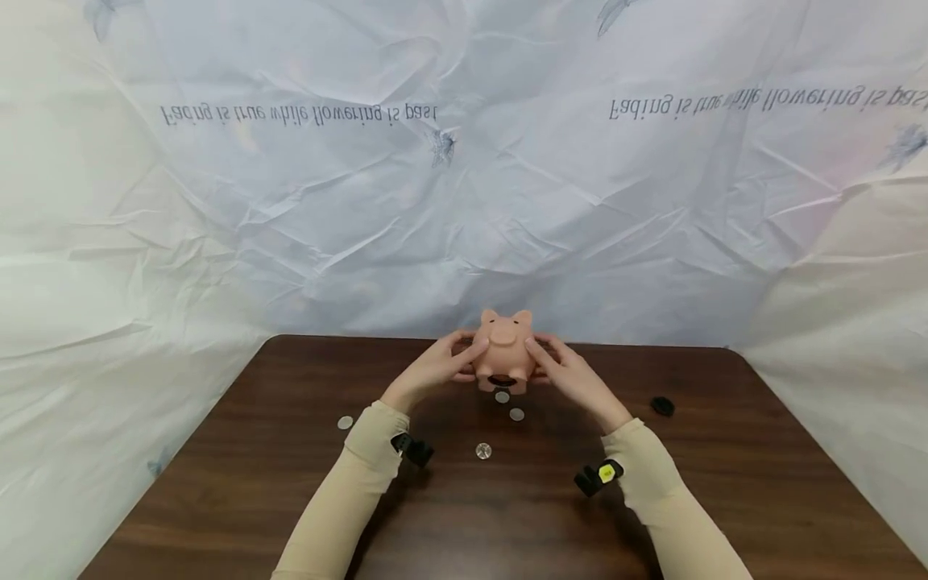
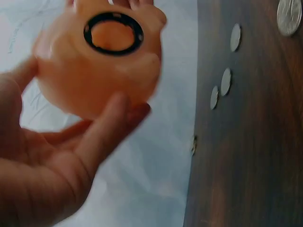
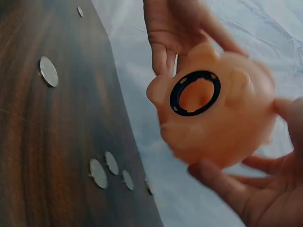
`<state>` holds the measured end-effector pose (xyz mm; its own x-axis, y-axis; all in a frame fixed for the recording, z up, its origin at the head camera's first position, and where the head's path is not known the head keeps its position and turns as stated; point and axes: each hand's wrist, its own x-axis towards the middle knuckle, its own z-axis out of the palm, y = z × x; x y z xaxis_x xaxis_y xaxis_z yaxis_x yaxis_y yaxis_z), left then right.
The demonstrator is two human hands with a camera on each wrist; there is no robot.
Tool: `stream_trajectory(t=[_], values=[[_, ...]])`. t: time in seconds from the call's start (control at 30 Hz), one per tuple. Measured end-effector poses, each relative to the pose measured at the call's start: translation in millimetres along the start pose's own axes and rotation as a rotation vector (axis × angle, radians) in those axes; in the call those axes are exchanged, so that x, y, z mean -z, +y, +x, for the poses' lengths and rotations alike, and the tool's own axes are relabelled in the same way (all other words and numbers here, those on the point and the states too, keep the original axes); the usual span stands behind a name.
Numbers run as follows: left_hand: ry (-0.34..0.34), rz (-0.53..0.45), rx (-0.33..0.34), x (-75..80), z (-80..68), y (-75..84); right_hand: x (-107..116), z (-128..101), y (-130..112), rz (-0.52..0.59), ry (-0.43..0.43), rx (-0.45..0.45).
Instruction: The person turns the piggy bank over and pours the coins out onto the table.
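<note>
You hold a smooth, pink, pig-shaped coin bank [image 1: 503,354] above the dark brown, wood-grained table [image 1: 507,519], near the middle of its far edge. The fingers of your left hand [image 1: 435,366] and right hand [image 1: 577,383] are clamped around its opposite flanks. The snout faces you, the ears point up, and the round, black-rimmed opening [image 3: 195,94] in the underside is uncovered; no coin shows in it. Beneath the bank lie two flat, silver-coloured metal coins [image 1: 516,414]; a third coin [image 1: 483,451] lies closer to the near edge, a fourth coin [image 1: 345,422] toward the left edge. The left wrist view shows further coins [image 2: 214,97] toward the far edge. A small, black, round disc [image 1: 663,405] lies toward the right edge, possibly the cover. The step in hand appears to be emptying the bank; your next move probably calls for a firm two-handed hold, opening downward, over bare table.
</note>
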<state>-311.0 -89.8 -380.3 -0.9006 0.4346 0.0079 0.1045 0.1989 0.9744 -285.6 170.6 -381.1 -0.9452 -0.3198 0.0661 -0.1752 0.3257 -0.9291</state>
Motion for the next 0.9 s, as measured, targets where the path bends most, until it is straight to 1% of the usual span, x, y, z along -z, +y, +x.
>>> stream_trajectory(t=[0.1, 0.2, 0.27, 0.4, 0.47, 0.6, 0.73, 0.8, 0.83, 0.87, 0.9], values=[[0.005, 0.022, 0.067, -3.2, -0.4, 2.4, -1, 1, -1, 0.008, -0.028, -0.086], [-0.029, 0.041, 0.127, -4.7, -2.7, 4.5, -2, 1, -2, 0.0, -0.045, -0.153], [-0.053, 0.069, 0.15, -4.8, -5.0, 5.6, -3, 0, -4, -0.032, -0.04, -0.173], [-0.094, 0.123, 0.171, -4.5, -8.5, 7.0, -4, -2, -7, -0.109, -0.03, -0.185], [-0.113, 0.136, 0.177, -4.9, -10.1, 7.5, -4, -3, -7, -0.126, -0.028, -0.196], [-0.135, 0.144, 0.191, -5.5, -12.8, 5.3, -4, -2, -1, -0.105, -0.066, -0.21], [-0.147, 0.151, 0.215, -2.0, -10.1, 2.3, -3, 5, 11, -0.022, -0.156, -0.238], [-0.151, 0.158, 0.199, 1.8, -6.7, 6.4, -1, 10, 10, 0.042, -0.189, -0.246], [-0.138, 0.168, 0.173, 3.6, -6.1, 11.4, 1, 11, 6, 0.066, -0.191, -0.232], [-0.114, 0.198, 0.126, 5.4, -6.3, 18.7, 2, 11, -2, 0.081, -0.183, -0.197], [-0.079, 0.231, 0.061, 6.9, -7.6, 28.1, 3, 10, -12, 0.086, -0.157, -0.141]])
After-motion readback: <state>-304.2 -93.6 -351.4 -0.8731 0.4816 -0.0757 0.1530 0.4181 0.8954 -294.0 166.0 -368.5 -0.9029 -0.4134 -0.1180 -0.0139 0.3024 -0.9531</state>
